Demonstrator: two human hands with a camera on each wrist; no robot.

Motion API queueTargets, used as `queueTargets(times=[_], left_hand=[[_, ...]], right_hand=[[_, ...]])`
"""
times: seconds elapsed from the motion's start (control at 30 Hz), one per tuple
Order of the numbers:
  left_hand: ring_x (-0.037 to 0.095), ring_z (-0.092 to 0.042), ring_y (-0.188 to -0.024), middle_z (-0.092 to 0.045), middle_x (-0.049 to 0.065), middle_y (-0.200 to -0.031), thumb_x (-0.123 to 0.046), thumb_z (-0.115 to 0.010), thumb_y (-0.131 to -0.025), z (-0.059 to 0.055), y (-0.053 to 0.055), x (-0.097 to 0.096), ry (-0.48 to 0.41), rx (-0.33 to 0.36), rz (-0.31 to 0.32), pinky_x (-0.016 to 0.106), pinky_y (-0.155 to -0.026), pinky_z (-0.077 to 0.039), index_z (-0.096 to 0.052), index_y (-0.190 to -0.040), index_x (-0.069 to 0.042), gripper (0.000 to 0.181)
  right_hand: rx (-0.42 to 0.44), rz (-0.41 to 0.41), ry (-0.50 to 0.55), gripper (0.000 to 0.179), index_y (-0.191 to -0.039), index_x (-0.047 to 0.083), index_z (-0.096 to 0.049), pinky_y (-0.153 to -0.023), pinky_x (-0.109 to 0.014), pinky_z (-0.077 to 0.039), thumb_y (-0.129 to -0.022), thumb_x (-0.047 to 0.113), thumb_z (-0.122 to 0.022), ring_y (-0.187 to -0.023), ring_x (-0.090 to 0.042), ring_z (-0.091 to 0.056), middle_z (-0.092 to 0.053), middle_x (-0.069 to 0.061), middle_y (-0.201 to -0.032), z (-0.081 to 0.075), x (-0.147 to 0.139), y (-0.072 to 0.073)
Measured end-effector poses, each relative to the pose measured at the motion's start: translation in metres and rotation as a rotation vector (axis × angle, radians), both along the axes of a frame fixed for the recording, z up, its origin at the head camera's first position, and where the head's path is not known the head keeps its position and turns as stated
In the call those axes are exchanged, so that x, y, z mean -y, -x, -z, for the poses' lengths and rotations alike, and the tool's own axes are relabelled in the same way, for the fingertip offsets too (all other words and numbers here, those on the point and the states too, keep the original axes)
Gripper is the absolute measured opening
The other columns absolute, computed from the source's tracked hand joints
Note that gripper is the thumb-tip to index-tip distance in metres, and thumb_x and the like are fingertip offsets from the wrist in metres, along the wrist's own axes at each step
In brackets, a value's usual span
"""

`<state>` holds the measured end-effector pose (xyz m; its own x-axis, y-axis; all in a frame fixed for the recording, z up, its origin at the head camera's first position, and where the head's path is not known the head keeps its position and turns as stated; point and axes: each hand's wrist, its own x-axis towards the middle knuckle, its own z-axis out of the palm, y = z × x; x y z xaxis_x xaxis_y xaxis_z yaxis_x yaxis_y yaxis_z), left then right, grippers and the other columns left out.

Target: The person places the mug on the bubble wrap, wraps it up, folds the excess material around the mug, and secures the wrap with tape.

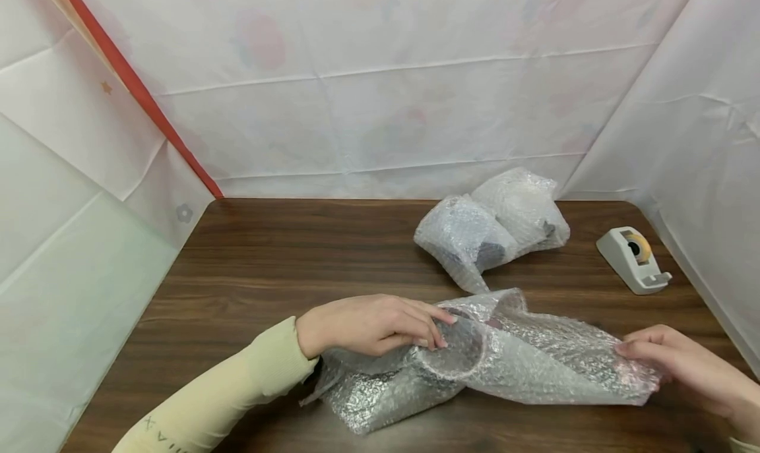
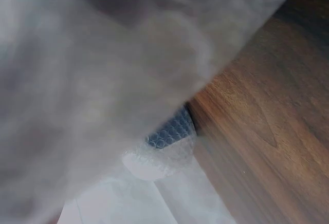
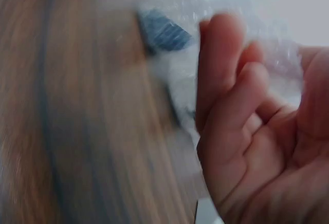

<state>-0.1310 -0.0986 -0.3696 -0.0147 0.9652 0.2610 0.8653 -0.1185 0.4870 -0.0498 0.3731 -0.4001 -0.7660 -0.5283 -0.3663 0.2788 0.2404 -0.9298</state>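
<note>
A clear sheet of bubble wrap (image 1: 552,367) lies crumpled across the front of the table, part of it curved into a tube with a round opening (image 1: 460,347) facing me. My left hand (image 1: 380,324) reaches in from the left, its fairly straight fingertips touching the rim and inside of that opening. At the sheet's right end, my right hand (image 1: 683,364) pinches the edge between thumb and fingers; its curled fingers (image 3: 226,64) show close up in the right wrist view. Blurred bubble wrap (image 2: 103,90) fills much of the left wrist view.
Two bubble-wrapped bundles (image 1: 466,232) sit together at the back, dark patches showing through. A white tape dispenser (image 1: 635,262) with a yellowish roll stands at the right. White patterned sheeting (image 1: 380,110) walls in the back and sides of the dark wooden table (image 1: 267,248).
</note>
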Motion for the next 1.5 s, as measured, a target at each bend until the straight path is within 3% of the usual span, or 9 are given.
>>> queueTargets(times=[0.17, 0.37, 0.47, 0.67, 0.8, 0.97, 1.13, 1.27, 1.5], left_hand=[[0.011, -0.035, -0.143, -0.067, -0.002, -0.124, -0.021, -0.059, -0.102, 0.001, 0.0, -0.007, 0.0, 0.047, -0.012, 0.027, -0.114, -0.029, -0.07, -0.108, -0.011, 0.016], [0.013, -0.036, -0.142, -0.067, -0.002, -0.119, -0.029, -0.07, -0.095, 0.003, -0.001, -0.011, -0.026, 0.028, -0.001, 0.028, -0.114, -0.029, -0.07, -0.102, -0.011, 0.019], [0.014, -0.037, -0.142, -0.067, -0.002, -0.119, -0.028, -0.071, -0.094, 0.004, 0.0, -0.012, -0.038, 0.018, 0.004, 0.028, -0.114, -0.03, -0.069, -0.101, -0.011, 0.019], [0.015, -0.039, -0.14, -0.069, -0.001, -0.113, -0.027, -0.071, -0.094, 0.004, 0.001, -0.016, -0.058, 0.015, 0.02, 0.029, -0.114, -0.03, -0.069, -0.1, -0.009, 0.018], [0.013, -0.038, -0.141, -0.069, -0.002, -0.111, -0.03, -0.069, -0.095, 0.003, 0.002, -0.016, -0.04, -0.02, 0.011, 0.028, -0.115, -0.028, -0.068, -0.097, -0.012, 0.018], [0.013, -0.039, -0.14, -0.069, -0.002, -0.116, -0.03, -0.069, -0.095, 0.004, 0.003, -0.015, -0.065, -0.053, 0.01, 0.029, -0.115, -0.028, -0.07, -0.1, -0.012, 0.018], [0.013, -0.047, -0.134, -0.069, -0.002, -0.114, -0.03, -0.073, -0.092, 0.007, 0.002, -0.013, -0.143, -0.046, -0.017, 0.03, -0.112, -0.034, -0.072, -0.1, -0.011, 0.02], [0.011, -0.05, -0.13, -0.069, -0.003, -0.113, -0.033, -0.077, -0.089, 0.005, 0.0, -0.009, -0.177, -0.058, -0.065, 0.029, -0.11, -0.036, -0.072, -0.097, -0.012, 0.023], [0.015, -0.054, -0.124, -0.066, 0.001, -0.124, -0.033, -0.072, -0.092, -0.005, -0.002, 0.022, -0.186, -0.077, -0.234, 0.03, -0.108, -0.04, -0.069, -0.11, -0.013, 0.027]], right_hand=[[0.001, -0.096, 0.479, 0.056, -0.115, 0.0, -0.069, -0.078, -0.033, -0.057, -0.103, -0.008, -0.015, -0.092, -0.014, -0.068, -0.073, -0.004, -0.102, -0.002, 0.008, 0.003], [-0.149, -0.203, 0.715, 0.062, -0.126, -0.008, -0.061, -0.088, -0.034, -0.054, -0.099, -0.013, -0.005, -0.105, -0.021, -0.066, -0.068, -0.015, -0.118, -0.025, 0.06, 0.013], [-0.311, -0.236, 0.632, 0.058, -0.125, -0.01, -0.06, -0.088, -0.036, -0.053, -0.096, -0.019, -0.011, -0.107, -0.023, -0.065, -0.067, -0.018, -0.119, -0.039, 0.094, 0.017], [-0.562, -0.26, 0.214, 0.037, -0.111, 0.005, -0.069, -0.076, -0.032, -0.056, -0.1, -0.014, -0.039, -0.091, -0.014, -0.066, -0.071, -0.006, -0.101, -0.061, 0.152, 0.021], [-0.763, -0.35, 0.008, 0.03, -0.109, 0.018, -0.069, -0.077, -0.031, -0.055, -0.102, -0.003, -0.049, -0.101, -0.017, -0.066, -0.07, -0.001, -0.113, -0.064, 0.172, 0.024], [-1.062, -0.425, -0.116, 0.033, -0.11, 0.025, -0.069, -0.087, -0.025, -0.051, -0.095, -0.002, -0.06, -0.113, -0.015, -0.062, -0.066, 0.004, -0.126, -0.057, 0.18, 0.024], [-1.354, -0.393, -0.193, 0.021, -0.116, 0.024, -0.072, -0.108, -0.029, -0.035, -0.101, 0.016, -0.06, -0.125, -0.023, -0.052, -0.064, 0.006, -0.131, -0.048, 0.18, 0.022], [-1.421, -0.399, -0.171, 0.025, -0.124, 0.019, -0.069, -0.112, -0.039, -0.026, -0.103, 0.019, -0.056, -0.131, -0.029, -0.049, -0.063, 0.001, -0.134, -0.041, 0.176, 0.023], [-1.356, -0.427, -0.155, 0.038, -0.132, 0.019, -0.064, -0.118, -0.045, -0.013, -0.094, 0.012, -0.065, -0.138, -0.033, -0.04, -0.059, 0.0, -0.139, -0.031, 0.17, 0.019]])
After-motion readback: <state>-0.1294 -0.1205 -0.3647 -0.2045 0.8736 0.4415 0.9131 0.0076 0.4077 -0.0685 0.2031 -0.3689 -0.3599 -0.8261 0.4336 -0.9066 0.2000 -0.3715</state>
